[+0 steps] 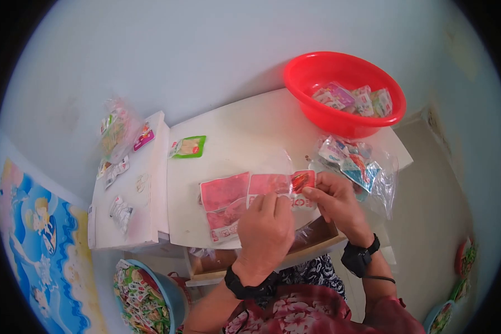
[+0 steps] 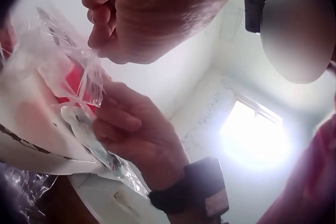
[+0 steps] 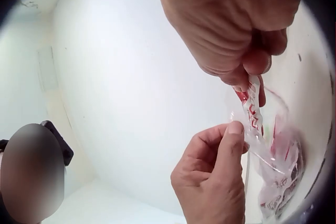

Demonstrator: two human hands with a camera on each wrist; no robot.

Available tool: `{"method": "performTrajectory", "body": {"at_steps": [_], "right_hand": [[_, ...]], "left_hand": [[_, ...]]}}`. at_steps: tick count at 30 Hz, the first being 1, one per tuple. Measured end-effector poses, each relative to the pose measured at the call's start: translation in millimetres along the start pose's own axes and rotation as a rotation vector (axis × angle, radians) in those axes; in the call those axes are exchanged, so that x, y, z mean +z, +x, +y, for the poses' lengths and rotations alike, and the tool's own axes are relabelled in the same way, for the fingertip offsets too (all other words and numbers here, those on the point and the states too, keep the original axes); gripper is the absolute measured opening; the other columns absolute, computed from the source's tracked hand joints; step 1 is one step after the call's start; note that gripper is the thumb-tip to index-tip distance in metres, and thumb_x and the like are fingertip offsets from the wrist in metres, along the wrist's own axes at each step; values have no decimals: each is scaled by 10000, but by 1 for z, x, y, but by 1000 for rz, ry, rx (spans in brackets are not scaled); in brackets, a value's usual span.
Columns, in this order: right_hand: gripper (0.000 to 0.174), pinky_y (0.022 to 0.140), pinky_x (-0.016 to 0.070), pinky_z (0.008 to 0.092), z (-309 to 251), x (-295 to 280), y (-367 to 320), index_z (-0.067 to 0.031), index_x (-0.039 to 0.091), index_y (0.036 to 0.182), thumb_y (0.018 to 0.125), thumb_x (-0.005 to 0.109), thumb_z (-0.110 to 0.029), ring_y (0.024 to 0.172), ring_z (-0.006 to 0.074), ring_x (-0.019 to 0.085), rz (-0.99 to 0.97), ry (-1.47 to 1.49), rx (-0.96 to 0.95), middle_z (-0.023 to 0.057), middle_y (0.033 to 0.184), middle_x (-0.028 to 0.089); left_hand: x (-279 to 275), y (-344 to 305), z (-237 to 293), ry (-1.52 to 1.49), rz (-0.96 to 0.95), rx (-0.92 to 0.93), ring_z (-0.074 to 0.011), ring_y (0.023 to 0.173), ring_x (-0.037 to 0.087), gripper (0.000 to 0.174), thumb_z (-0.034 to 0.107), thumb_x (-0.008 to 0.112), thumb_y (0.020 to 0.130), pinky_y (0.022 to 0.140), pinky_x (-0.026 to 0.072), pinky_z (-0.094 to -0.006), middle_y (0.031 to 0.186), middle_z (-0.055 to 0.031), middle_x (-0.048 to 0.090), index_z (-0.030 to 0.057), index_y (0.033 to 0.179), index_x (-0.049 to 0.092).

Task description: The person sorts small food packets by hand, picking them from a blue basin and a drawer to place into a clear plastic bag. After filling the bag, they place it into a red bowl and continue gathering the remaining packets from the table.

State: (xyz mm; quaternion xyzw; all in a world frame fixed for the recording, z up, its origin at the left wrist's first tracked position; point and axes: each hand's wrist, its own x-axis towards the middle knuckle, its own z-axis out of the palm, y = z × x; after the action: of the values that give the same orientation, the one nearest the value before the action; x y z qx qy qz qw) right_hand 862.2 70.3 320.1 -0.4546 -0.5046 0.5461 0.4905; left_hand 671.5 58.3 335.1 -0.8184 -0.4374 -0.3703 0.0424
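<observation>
A clear plastic bag with pink-and-white printed packets (image 1: 224, 197) lies on the white table in front of me. My left hand (image 1: 266, 234) pinches the thin clear film of the bag (image 3: 257, 142) between thumb and fingertips. Close by on the right, my right hand (image 1: 342, 203) holds the end of a red-and-white printed packet (image 3: 254, 109) between thumb and fingers. In the head view this packet shows a picture of red food (image 1: 302, 180) beside the right thumb. The left wrist view has both hands near the crumpled film (image 2: 79, 74).
A red basin (image 1: 345, 125) with several packets stands at the back right. Another clear bag of packets (image 1: 362, 170) lies at the right edge. A green packet (image 1: 189, 147) lies behind; more packets sit on the left ledge (image 1: 145, 222). An open drawer (image 1: 206, 263) is below.
</observation>
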Motion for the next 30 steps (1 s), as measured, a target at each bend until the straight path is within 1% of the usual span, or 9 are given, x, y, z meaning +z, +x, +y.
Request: {"method": "performTrajectory", "body": {"at_steps": [5,11,14,16,21,22,24,26,30], "right_hand": [[157,444,341,214,-1,26,30,-8,704,1062,976,610,-100,511,21,472,-213,-10,83,-46,722,597],[147,550,394,269,33,63,57,-46,677,938,963,676,-190,671,48,480,-203,101,-93,-46,735,578],[211,588,401,288,33,71,72,-31,641,881,967,682,-220,707,72,461,-239,-335,1,-23,779,576],[240,602,403,307,49,84,80,-11,619,860,968,676,-217,717,85,453,-202,-258,-146,-15,783,549],[251,656,467,300,48,83,87,39,645,1035,969,656,-202,760,106,521,-161,-419,-181,16,849,605],[284,673,486,293,69,70,93,45,644,1113,970,651,-200,773,112,549,-185,-385,-301,34,904,641],[401,701,528,285,71,65,76,50,598,1291,975,638,-194,814,137,627,-185,-173,-279,88,1081,688],[485,674,566,298,34,67,35,42,529,1415,980,618,-156,831,195,719,-120,34,-98,165,1327,657],[222,589,513,233,51,48,-7,2,638,1194,997,554,-56,705,111,671,154,-87,-130,124,1146,734]], "left_hand": [[-3,1,1,-57,86,29,-292,739,607,138,5,707,813,600,506,-403,819,-89,562,58,874,595],[-11,-5,2,-150,110,37,-281,743,604,168,0,716,777,599,510,-391,834,-90,540,48,884,595],[-11,-6,-1,-216,144,66,-279,742,599,182,1,719,767,596,506,-389,841,-93,528,33,901,600],[-12,-9,-3,-234,141,82,-278,745,597,192,2,722,763,595,507,-388,842,-95,521,25,910,601],[-13,-21,-14,-207,104,79,-271,742,615,218,5,734,774,589,513,-379,863,-100,550,15,958,618],[-15,-24,-17,-223,141,82,-272,730,620,213,8,735,786,583,512,-380,861,-98,569,19,971,630],[-25,-37,-27,-237,191,64,-274,706,631,206,14,738,810,569,511,-381,857,-94,606,28,998,654],[-44,-54,-42,-272,189,24,-260,649,624,190,15,730,833,546,495,-368,826,-91,630,36,1013,674],[-83,-116,-82,-319,199,-196,-214,551,582,145,-6,716,857,502,450,-331,753,-82,635,37,993,689]]}}
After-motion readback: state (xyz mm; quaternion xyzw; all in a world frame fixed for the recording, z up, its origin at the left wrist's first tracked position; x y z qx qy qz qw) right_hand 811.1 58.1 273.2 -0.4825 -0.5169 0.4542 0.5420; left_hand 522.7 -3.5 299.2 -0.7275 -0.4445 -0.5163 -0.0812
